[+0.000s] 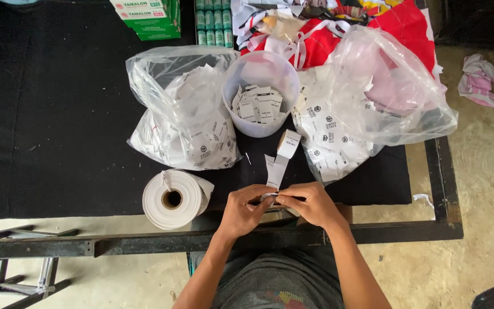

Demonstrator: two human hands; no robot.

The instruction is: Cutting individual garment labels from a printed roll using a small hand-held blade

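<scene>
My left hand [242, 209] and my right hand [311, 203] meet at the near edge of the black table [52, 126], both pinching the end of a white label strip [275, 170]. The strip runs up to a small roll of printed labels [288, 143] that leans by a white plastic tub [261, 67]. Inside the tub lie several cut white labels [257, 104]. Whether a tool is in my right hand is hidden by the fingers.
A large white tape roll [174, 198] lies left of my hands. Clear plastic bags of labels sit left [184, 114] and right [367, 97] of the tub. Red and white cloth [338, 28] and green boxes [150, 17] lie at the far edge. A crumpled cloth [485, 81] lies on the floor.
</scene>
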